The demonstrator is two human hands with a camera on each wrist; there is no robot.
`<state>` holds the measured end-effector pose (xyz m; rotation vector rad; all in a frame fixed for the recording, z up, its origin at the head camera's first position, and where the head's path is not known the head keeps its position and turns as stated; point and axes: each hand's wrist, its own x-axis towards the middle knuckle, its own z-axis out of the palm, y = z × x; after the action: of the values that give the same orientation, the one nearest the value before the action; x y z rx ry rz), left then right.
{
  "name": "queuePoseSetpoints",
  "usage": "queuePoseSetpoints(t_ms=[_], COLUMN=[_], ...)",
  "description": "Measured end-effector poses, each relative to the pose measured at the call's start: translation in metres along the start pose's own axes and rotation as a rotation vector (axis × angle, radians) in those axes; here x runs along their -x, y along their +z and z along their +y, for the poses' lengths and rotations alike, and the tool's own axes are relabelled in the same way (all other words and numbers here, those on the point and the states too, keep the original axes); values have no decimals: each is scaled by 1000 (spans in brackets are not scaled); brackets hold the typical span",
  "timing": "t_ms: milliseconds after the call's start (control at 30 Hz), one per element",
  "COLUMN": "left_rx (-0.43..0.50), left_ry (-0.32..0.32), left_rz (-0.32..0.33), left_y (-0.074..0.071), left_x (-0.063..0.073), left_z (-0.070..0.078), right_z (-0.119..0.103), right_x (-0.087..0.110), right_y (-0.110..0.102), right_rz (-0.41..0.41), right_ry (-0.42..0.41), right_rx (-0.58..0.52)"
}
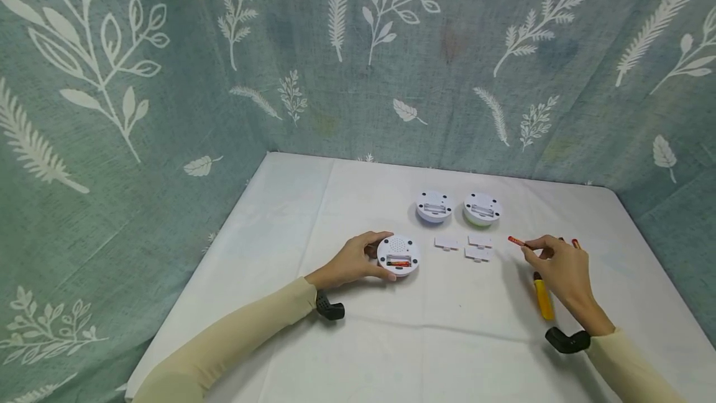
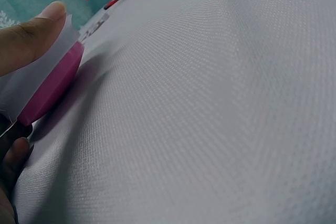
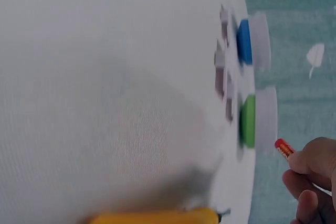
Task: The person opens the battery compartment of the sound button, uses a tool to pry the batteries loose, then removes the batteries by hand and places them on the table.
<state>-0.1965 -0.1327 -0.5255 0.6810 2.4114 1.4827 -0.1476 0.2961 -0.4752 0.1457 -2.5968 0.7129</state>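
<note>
My left hand [image 1: 348,261] grips a round white device [image 1: 398,245] by its left side, thumb at the near edge and fingers at the far edge. Its back faces up, showing a battery slot with one red battery [image 1: 399,264] in it; the left wrist view shows the device's pink underside [image 2: 55,90]. Between thumb and fingertips, my right hand [image 1: 565,271] pinches another red battery [image 1: 516,240], held above the table to the right of the device. A yellow-handled tool [image 1: 543,298] lies below the right hand, its far end partly hidden.
Two similar devices, one blue [image 1: 434,205] and one green [image 1: 481,208], stand farther back with uncovered battery slots. Three small white covers [image 1: 446,243] lie in front of them. Behind the right hand, a red-tipped item [image 1: 576,244] is mostly hidden. A leaf-patterned curtain [image 1: 347,98] borders the table.
</note>
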Motion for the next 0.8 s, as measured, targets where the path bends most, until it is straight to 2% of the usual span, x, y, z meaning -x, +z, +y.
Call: queuePoseSetpoints(t_ms=[267,467,800], left_rx=[20,33,38], left_ry=[-6,-5,-1], left_rz=[5,5,2], left_y=[0,0,0], left_x=[1,1,0], left_z=[0,0,-2], right_z=[29,41,55], right_x=[-1,-2,-5], right_y=[-4,-6,3], right_rz=[50,10,-37], right_ry=[38,122,148], right_rx=[38,50,90])
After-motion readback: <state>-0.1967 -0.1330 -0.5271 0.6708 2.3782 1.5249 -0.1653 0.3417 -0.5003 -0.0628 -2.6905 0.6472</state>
